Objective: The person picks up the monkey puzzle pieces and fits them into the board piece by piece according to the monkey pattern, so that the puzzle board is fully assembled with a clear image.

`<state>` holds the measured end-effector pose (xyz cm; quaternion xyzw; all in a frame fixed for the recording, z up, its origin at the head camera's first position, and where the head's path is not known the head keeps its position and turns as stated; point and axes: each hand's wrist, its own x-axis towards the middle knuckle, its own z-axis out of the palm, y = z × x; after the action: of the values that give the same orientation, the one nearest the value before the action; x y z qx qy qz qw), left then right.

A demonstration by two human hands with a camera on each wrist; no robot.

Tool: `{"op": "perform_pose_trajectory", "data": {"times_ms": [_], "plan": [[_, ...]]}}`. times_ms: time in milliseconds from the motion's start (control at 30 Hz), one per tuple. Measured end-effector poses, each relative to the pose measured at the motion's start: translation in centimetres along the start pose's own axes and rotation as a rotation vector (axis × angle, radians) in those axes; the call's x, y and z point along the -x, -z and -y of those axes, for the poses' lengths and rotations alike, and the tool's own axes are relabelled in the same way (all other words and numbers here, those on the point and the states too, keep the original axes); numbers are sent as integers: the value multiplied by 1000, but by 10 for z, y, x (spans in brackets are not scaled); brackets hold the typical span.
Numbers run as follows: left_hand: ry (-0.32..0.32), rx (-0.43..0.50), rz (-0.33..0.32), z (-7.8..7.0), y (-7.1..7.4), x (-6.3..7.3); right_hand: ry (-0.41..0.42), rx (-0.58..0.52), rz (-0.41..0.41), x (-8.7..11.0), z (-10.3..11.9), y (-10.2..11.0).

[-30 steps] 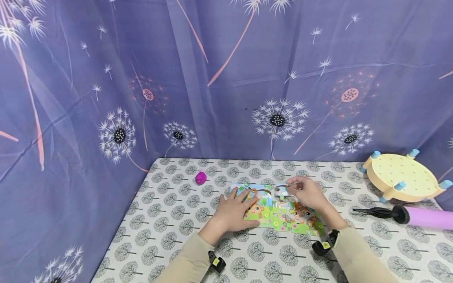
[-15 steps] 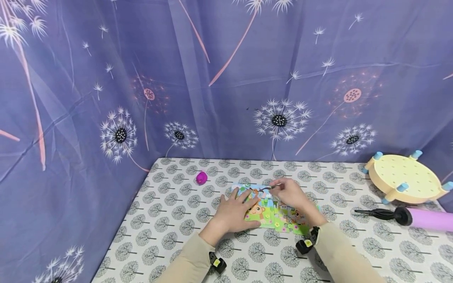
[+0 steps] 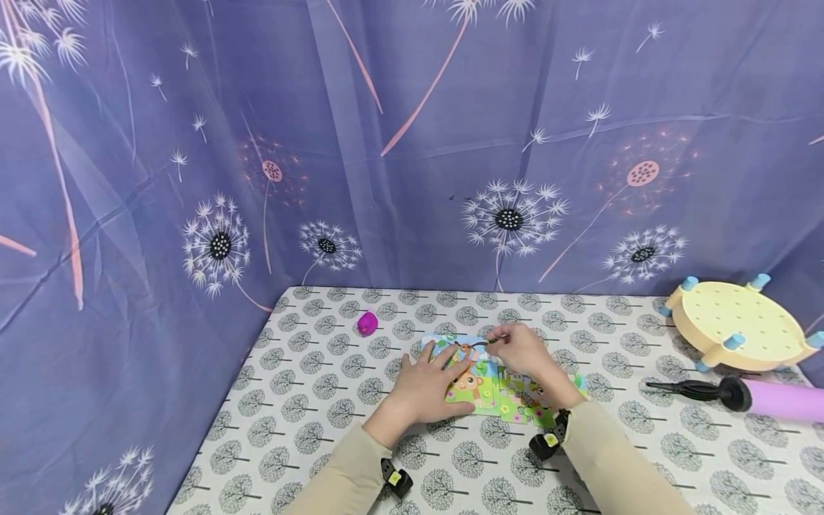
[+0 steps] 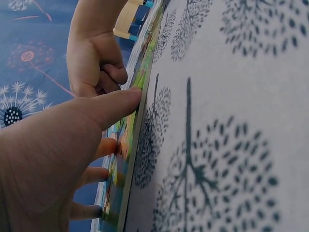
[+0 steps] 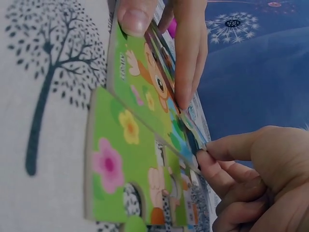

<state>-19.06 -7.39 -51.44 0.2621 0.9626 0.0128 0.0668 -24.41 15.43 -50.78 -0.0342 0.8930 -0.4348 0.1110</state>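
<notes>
My left hand (image 3: 425, 386) lies with fingers spread across a picture puzzle board (image 3: 487, 395) printed with a cartoon animal, thumb at its near edge. At the board's far right corner, my right hand (image 3: 524, 352) pinches a puzzle piece (image 5: 194, 129) between thumb and curled forefinger. In the right wrist view that piece is tilted over the board, close to a left fingertip. Several other puzzle pieces (image 3: 513, 409), green with flowers, lie on the cloth against the board's right side, partly hidden under my right hand and wrist.
A small magenta object (image 3: 368, 324) sits beyond the board to the left. At the right stand an upturned yellow stool (image 3: 737, 322) with blue leg tips and a purple pump-like tube (image 3: 782, 398) with a black nozzle. Tree-print cloth (image 3: 309, 436) covers the table.
My right hand has moved left with a puzzle piece, from just right of the board to the board's far right corner. The left hand has stayed in place.
</notes>
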Motion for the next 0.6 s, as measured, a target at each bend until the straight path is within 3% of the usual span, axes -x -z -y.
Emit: {"op": "perform_pose_trajectory", "data": {"times_ms": [300,600], "plan": [[6,-1,7,-3,2,-1,7,80,-17,2,-1,4],[14,2,-26,-7,2,-3,114,86,-39,13,-17,19]]}}
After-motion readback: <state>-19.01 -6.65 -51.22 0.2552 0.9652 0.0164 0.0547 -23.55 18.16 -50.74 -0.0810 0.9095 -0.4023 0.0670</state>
